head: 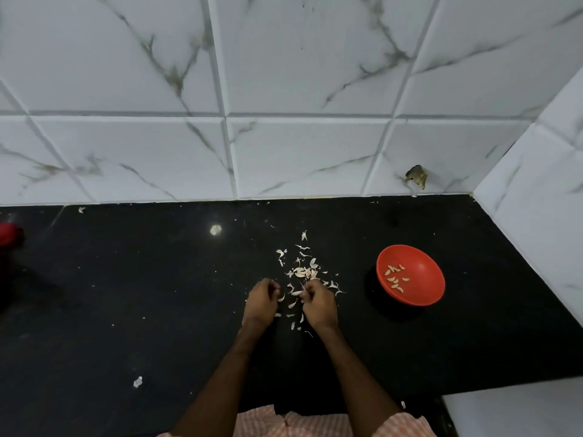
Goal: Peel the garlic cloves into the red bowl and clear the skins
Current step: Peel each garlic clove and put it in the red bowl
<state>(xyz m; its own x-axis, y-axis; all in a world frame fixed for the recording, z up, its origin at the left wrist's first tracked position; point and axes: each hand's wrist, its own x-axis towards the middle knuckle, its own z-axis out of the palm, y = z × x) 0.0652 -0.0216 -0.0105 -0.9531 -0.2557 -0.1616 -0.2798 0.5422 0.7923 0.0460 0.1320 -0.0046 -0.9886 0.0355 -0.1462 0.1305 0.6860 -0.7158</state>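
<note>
Grip curled both sides; what's pinched, can't tell.
L hand [262,299] & R hand [318,305] work over pale papery garlic skins [304,272] on black bench [126,294], prob. so peel heaps in one spot; round red plastic bowl [421,263] w/ peeled cloves [396,279] sits near R.

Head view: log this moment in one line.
left hand, right hand: curled, contents hidden; papery garlic skins: scattered on black counter; round red plastic bowl: holds peeled cloves

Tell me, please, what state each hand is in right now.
Left hand: fingers curled; whether it holds anything cannot be told.
Right hand: fingers curled, pinching a pale garlic piece.
</note>
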